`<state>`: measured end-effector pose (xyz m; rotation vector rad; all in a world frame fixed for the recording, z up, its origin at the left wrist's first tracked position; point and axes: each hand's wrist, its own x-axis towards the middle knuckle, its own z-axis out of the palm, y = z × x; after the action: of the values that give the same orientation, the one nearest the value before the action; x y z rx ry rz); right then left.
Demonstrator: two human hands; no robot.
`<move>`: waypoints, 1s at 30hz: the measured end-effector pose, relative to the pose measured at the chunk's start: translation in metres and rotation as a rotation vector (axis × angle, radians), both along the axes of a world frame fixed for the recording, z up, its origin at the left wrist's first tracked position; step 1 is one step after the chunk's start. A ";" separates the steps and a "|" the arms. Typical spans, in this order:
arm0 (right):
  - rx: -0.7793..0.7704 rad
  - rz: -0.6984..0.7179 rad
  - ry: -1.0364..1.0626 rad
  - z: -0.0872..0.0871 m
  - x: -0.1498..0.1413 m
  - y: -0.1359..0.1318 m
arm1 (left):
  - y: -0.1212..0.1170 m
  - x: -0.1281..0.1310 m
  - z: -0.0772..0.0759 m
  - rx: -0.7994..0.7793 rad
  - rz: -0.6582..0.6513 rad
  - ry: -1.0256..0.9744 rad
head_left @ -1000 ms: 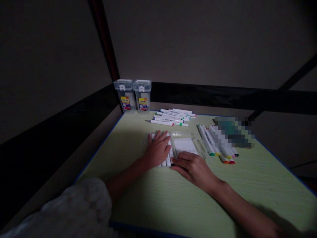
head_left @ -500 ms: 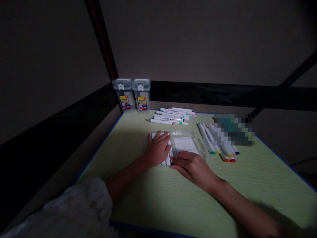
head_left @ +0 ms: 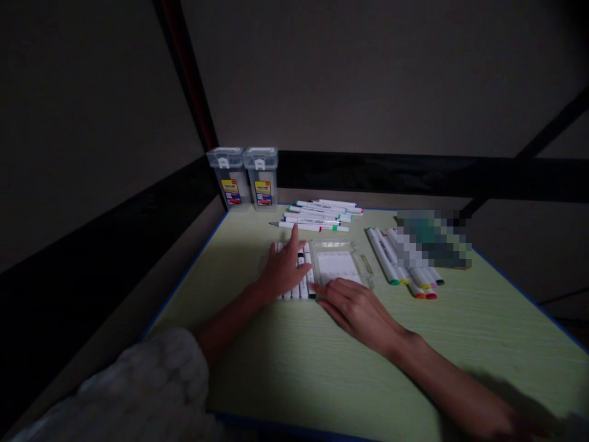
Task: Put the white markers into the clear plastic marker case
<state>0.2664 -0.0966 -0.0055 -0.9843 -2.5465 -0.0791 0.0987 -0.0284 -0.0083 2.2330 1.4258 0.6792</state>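
Note:
A clear plastic marker case lies open in the middle of the pale green table. Its left half holds a row of white markers. My left hand rests flat on those markers, fingers spread. My right hand lies palm down at the case's near edge, its fingertips touching the lid half by the hinge. Neither hand grips anything.
Two grey lidded boxes stand at the far left corner. Loose white markers lie behind the case, and another group with coloured caps lies to the right beside a blurred patch. Dark rails edge the table.
My left hand has slid a little left and forward over the markers, uncovering several of them. The right hand has shifted slightly left along the case's near edge.

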 end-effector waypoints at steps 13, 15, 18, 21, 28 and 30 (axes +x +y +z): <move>-0.018 0.003 0.004 0.000 -0.004 0.000 | 0.003 0.000 0.003 0.055 0.057 -0.114; -0.026 -0.009 0.008 0.001 -0.005 0.000 | 0.002 -0.001 0.004 0.050 0.056 -0.122; -0.054 -0.027 0.010 0.003 -0.006 -0.001 | 0.004 -0.005 0.011 0.015 0.079 -0.162; -0.083 -0.037 0.014 0.005 -0.007 -0.002 | 0.017 -0.012 0.020 0.040 0.164 -0.288; -0.130 -0.009 0.046 0.006 -0.008 -0.002 | 0.066 -0.008 0.021 0.157 0.265 -0.462; -0.133 0.012 0.047 0.006 -0.008 -0.002 | 0.070 -0.002 0.018 0.234 0.262 -0.357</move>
<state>0.2579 -0.0987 0.0007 -1.0070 -2.5412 0.1175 0.0971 0.0418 0.0100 1.9665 1.5252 1.3187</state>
